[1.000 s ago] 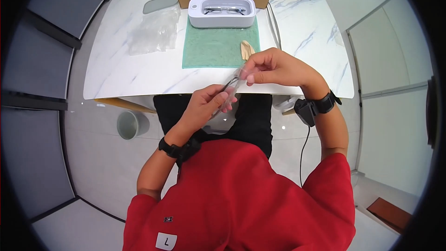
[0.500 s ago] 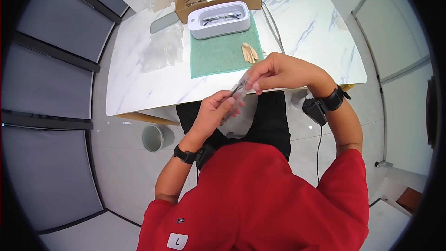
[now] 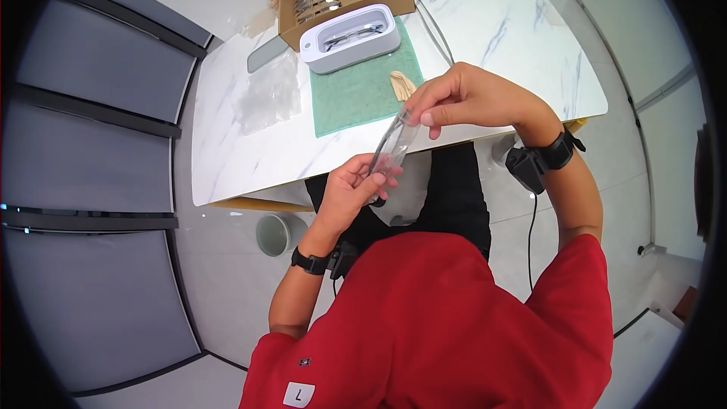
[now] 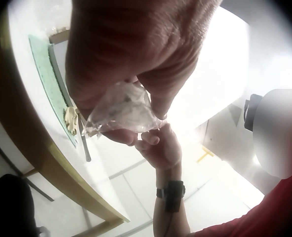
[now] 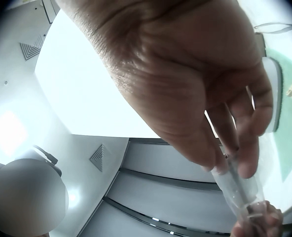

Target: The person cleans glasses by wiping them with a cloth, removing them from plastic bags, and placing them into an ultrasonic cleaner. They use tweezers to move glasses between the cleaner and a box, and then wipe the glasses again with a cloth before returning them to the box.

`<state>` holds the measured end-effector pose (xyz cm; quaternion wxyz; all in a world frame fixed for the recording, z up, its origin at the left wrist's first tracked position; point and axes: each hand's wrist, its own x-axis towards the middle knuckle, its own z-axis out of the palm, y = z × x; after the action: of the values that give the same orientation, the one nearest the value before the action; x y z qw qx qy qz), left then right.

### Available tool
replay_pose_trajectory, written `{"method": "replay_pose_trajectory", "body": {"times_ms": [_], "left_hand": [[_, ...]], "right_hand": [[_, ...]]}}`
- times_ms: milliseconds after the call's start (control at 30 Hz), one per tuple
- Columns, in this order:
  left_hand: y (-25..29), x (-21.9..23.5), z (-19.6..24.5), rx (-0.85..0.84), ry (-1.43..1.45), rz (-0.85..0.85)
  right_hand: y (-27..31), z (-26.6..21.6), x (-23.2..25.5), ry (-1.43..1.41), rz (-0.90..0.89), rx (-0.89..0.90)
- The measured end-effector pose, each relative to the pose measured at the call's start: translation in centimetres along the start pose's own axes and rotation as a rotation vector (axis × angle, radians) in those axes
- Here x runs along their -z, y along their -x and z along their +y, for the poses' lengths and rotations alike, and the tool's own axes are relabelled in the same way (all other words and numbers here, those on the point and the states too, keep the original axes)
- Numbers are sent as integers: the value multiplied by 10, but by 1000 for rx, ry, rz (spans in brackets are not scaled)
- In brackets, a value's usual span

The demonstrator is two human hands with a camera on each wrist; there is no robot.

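Note:
Both hands hold a clear plastic bag [image 3: 398, 145] slantwise in front of the table edge. Inside it runs a dark, slender thing [image 3: 383, 142] that looks like folded glasses. My left hand [image 3: 350, 192] grips the lower end, thumb on the near side. Higher up, my right hand [image 3: 475, 97] pinches the upper end between thumb and fingers. The left wrist view shows the crinkled bag [image 4: 122, 107] below the left palm. In the right wrist view, the bag [image 5: 238, 190] stretches from the right fingertips down to the left hand [image 5: 269, 220].
A white cleaner tub [image 3: 327, 63] containing glasses stands on a green cloth [image 3: 348, 110]. Beside it lies a beige cloth piece [image 3: 402, 85]. Clear bags [image 3: 271, 98] and a grey oblong lid [image 3: 266, 54] lie left. Behind is a cardboard box [image 3: 288, 24] of glasses. A bin [image 3: 274, 235] stands on the floor.
The head view has turned, shifting the table. My hands have drawn a little apart, and more of the bag shows between them. Both keep their hold.

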<state>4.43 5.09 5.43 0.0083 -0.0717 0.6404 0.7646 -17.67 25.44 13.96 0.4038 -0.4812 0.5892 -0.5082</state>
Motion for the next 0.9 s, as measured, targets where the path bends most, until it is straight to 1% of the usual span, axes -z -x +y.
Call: {"method": "replay_pose_trajectory", "body": {"times_ms": [133,233,267,333,433,533,633,700,767,800,900], "left_hand": [[-3,3,-5,-2,-13,-11],[-5,4,-7,-14,-5,-25],[-12,5,-13,-13,-4,-23],[-12,3,-13,-9,1,-28],[-12,1,-13,-9,-1,-32],[-15,2,-13,-13,-16,-30],[-12,3,-13,-18,-14,-6],[-10,5,-14,-27,-4,11],[-11,7,-17,-1,17,109],[-12,8,-14,6,25,143],[-10,17,-16,14,25,248]], "right_hand": [[6,5,9,46,83,10],[6,16,12,-10,122,89],[3,24,16,-2,135,76],[3,22,10,14,170,43],[0,25,0,-94,244,73],[-4,27,5,-25,180,38],[1,23,13,-9,221,55],[6,24,22,-68,311,82],[8,33,40,-107,392,89],[15,36,53,-144,516,93],[29,47,72,-303,604,55]]}}
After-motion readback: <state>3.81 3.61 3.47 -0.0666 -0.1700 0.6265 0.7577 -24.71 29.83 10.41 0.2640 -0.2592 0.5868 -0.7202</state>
